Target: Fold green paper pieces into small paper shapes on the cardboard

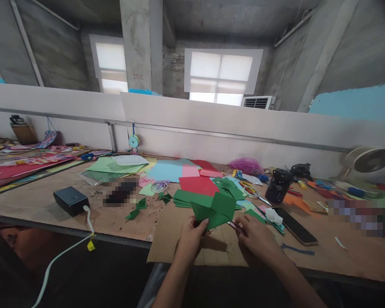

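Observation:
A green paper piece (214, 209) with folded or cut flaps is held up over a sheet of cardboard (167, 239). My left hand (194, 233) pinches its lower left edge, thumb on top. My right hand (253, 234) is closed round a slim tool with a metallic front (235, 226), whose tip meets the paper's lower right edge. Most of the tool is hidden by the fingers, so its exact kind does not show. Just behind lies a stack of green paper (183, 198), and small green offcuts (137, 208) are scattered to the left.
Red paper (197, 186) and light blue paper (168, 171) lie farther back. A black box with a cable (71, 201) sits at left. On the right are a phone (297, 226), crumpled tissue (273, 216), a dark cup (278, 186) and a small fan (367, 160).

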`<state>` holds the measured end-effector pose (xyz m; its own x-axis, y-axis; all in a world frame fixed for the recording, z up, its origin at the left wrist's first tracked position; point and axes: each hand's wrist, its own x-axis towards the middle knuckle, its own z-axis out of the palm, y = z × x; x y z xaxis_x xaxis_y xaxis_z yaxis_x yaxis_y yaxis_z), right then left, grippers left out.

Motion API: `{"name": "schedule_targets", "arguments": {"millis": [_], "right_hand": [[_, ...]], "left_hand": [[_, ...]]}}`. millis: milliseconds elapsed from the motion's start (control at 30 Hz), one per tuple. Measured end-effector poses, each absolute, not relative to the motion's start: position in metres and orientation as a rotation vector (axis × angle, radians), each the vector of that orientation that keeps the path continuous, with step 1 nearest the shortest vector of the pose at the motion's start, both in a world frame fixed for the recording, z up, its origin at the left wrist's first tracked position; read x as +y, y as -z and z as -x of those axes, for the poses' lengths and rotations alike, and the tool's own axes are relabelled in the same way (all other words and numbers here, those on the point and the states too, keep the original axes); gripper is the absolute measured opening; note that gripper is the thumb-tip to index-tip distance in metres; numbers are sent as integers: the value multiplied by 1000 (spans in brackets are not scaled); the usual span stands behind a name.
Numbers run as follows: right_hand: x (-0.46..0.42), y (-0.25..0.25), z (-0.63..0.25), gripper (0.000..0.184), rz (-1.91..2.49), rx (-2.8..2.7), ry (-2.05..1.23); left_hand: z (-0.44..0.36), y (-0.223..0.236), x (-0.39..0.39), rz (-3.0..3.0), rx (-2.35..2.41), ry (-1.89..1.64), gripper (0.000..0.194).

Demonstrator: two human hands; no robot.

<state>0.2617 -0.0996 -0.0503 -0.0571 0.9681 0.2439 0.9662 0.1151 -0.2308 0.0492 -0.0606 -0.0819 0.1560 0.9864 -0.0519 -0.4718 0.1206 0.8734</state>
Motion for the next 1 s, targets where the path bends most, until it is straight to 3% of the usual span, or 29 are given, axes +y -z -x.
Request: {"name": "schedule_targets", "arguments": {"millis": [133, 300, 500, 600, 733, 867, 1000], "right_hand": [[-94, 60, -267, 20, 1835, -1940, -112], [-93, 73, -286, 11, 1508, -1446, -701], [-111, 76, -291, 45, 1028, -938, -1212], [-121, 79, -290, 37, 958, -925, -1364], [-125, 81, -289, 26, 1213, -1009, -1329], [-129, 63, -286, 48, 1456, -1227, -1223], [-132, 46, -287, 53, 1518, -1464, -1019]], "left_hand": [[-49, 82, -61, -850, 769, -1252, 41], [-49, 85, -59, -884, 758, -1231, 41], [-49, 85, -61, -879, 762, -1203, 42], [-49, 81, -62, -868, 764, -1201, 43], [-49, 77, -64, -871, 757, -1198, 40], [-49, 75, -66, -861, 771, -1204, 38], [-50, 75, -66, -851, 775, -1201, 40]]}}
